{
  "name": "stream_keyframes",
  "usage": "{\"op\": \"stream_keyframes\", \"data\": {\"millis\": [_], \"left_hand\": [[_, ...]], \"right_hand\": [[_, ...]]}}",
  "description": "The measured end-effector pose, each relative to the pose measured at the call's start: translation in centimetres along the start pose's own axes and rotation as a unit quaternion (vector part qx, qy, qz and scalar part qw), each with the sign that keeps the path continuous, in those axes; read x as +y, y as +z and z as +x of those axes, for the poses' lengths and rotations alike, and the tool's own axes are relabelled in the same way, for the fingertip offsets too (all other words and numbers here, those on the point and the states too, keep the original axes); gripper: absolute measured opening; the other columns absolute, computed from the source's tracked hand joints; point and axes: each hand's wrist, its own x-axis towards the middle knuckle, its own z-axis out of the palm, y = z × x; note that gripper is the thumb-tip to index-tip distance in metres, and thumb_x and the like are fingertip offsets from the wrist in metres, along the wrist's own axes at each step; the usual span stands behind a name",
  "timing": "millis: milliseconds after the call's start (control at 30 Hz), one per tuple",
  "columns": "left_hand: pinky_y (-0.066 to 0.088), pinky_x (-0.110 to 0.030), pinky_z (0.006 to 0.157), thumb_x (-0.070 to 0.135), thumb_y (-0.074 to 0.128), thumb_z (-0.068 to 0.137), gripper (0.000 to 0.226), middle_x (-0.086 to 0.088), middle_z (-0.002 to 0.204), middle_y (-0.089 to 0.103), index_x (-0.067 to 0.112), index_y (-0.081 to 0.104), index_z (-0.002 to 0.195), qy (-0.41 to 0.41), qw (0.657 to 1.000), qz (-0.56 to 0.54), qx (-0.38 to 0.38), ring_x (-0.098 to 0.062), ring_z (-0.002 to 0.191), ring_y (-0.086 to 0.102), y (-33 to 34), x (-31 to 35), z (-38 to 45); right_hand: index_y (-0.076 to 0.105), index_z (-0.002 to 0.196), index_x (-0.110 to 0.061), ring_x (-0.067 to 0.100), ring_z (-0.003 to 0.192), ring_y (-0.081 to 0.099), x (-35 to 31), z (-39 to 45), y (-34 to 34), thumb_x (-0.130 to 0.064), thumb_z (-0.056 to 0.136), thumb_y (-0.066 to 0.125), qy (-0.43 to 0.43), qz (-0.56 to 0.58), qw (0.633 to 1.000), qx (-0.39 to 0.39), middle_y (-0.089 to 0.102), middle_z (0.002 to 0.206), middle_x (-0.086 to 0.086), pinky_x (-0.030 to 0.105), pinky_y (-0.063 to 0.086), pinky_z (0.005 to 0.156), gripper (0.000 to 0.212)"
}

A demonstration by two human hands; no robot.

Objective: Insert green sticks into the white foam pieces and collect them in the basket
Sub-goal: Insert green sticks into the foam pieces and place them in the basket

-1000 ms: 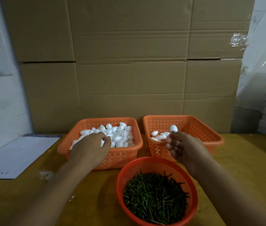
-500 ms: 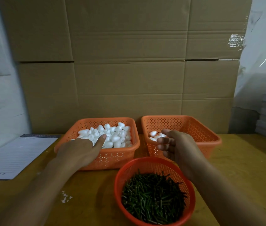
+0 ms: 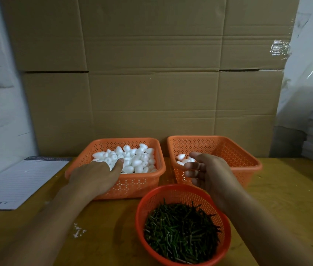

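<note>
Foam pieces (image 3: pixel 132 158), white and egg-shaped, fill the left square orange basket (image 3: pixel 144 185) at the back of the yellow-brown table (image 3: pixel 290 198); a few more foam pieces (image 3: pixel 182 159) lie in the near-left corner of the right square orange basket (image 3: pixel 238 156), which stands just beside the first. Behind both rises a wall of cardboard boxes (image 3: pixel 151 83). A lined paper pad (image 3: pixel 17 181) lies flat at the table's left edge. Nearest the viewer, a round red-orange basket (image 3: pixel 146 206) holds a heap of short green sticks (image 3: pixel 180 229). Left hand (image 3: pixel 96 175) reaches over the left basket's front rim, palm down, its thumb extended and touching the foam pile; whether the hidden fingers hold a piece cannot be told. Right hand (image 3: pixel 207 169) hovers at the right basket's front rim, fingers loosely curled, holding nothing visible. White crumbs (image 3: pixel 78 230) lie scattered on the table near the left forearm.
</note>
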Motion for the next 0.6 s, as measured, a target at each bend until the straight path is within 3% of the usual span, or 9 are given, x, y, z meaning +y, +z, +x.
{"op": "stream_keyframes", "data": {"millis": [133, 233, 333, 433, 500, 567, 600], "left_hand": [[0.040, -0.039, 0.104, 0.054, 0.013, 0.104, 0.064, -0.005, 0.150, 0.050, 0.022, 0.047, 0.147, -0.011, 0.999, 0.040, 0.018, -0.023, 0.128, 0.052, -0.37, 0.39, -0.20], [0.046, -0.035, 0.087, 0.052, 0.021, 0.102, 0.060, -0.006, 0.119, 0.068, 0.022, 0.071, 0.109, 0.000, 0.998, 0.029, 0.054, -0.017, 0.099, 0.059, -0.44, 0.41, -0.43], [0.049, -0.035, 0.080, 0.044, 0.036, 0.099, 0.050, -0.001, 0.103, 0.067, 0.014, 0.073, 0.086, 0.017, 0.994, 0.006, 0.112, -0.017, 0.093, 0.061, -0.46, 0.52, -0.44], [0.036, -0.031, 0.062, 0.025, 0.049, 0.095, 0.035, -0.005, 0.096, 0.069, 0.007, 0.068, 0.073, 0.045, 0.981, -0.039, 0.183, -0.016, 0.078, 0.055, -0.70, 0.67, -0.41], [0.036, -0.028, 0.062, 0.028, 0.045, 0.097, 0.036, -0.005, 0.105, 0.070, 0.012, 0.069, 0.077, 0.052, 0.982, -0.031, 0.179, -0.013, 0.080, 0.055, -0.74, 0.52, -0.36], [0.046, -0.029, 0.083, 0.048, 0.032, 0.102, 0.049, -0.002, 0.134, 0.063, 0.022, 0.073, 0.107, 0.037, 0.993, -0.001, 0.110, -0.015, 0.105, 0.060, -0.60, 0.25, -0.22], [0.045, -0.034, 0.095, 0.058, 0.025, 0.102, 0.058, -0.001, 0.143, 0.057, 0.026, 0.067, 0.127, 0.025, 0.997, 0.007, 0.066, -0.019, 0.118, 0.057, -0.59, 0.14, -0.16]], "right_hand": [[0.061, 0.115, -0.015, 0.016, 0.066, 0.066, -0.04, 0.04, 0.00, -0.012, 0.099, 0.044, 0.001, -0.003, 1.000, 0.002, 0.072, 0.076, 0.005, 0.025, 0.049, 0.052, 0.023], [0.061, 0.116, -0.015, 0.016, 0.067, 0.066, -0.03, 0.05, -0.01, -0.012, 0.099, 0.044, -0.001, -0.003, 1.000, 0.001, 0.072, 0.077, 0.005, 0.025, 0.049, 0.052, 0.024], [0.061, 0.116, -0.015, 0.015, 0.065, 0.066, -0.04, 0.05, 0.05, -0.012, 0.099, 0.045, -0.002, -0.004, 1.000, 0.001, 0.072, 0.076, 0.005, 0.024, 0.049, 0.051, 0.023], [0.061, 0.116, -0.016, 0.015, 0.065, 0.066, -0.03, 0.08, 0.05, -0.011, 0.099, 0.045, -0.002, -0.006, 1.000, 0.000, 0.072, 0.076, 0.005, 0.025, 0.049, 0.051, 0.024], [0.061, 0.116, -0.016, 0.016, 0.066, 0.066, -0.01, 0.07, 0.04, -0.012, 0.099, 0.045, -0.003, -0.006, 1.000, -0.003, 0.072, 0.077, 0.005, 0.025, 0.049, 0.052, 0.023], [0.061, 0.116, -0.016, 0.016, 0.067, 0.066, 0.02, 0.05, 0.01, -0.013, 0.099, 0.045, -0.004, -0.007, 1.000, -0.004, 0.072, 0.077, 0.005, 0.025, 0.049, 0.052, 0.023], [0.061, 0.116, -0.017, 0.016, 0.067, 0.066, 0.03, 0.05, 0.01, -0.013, 0.099, 0.045, -0.005, -0.008, 1.000, -0.005, 0.072, 0.077, 0.005, 0.025, 0.049, 0.053, 0.023]]}}
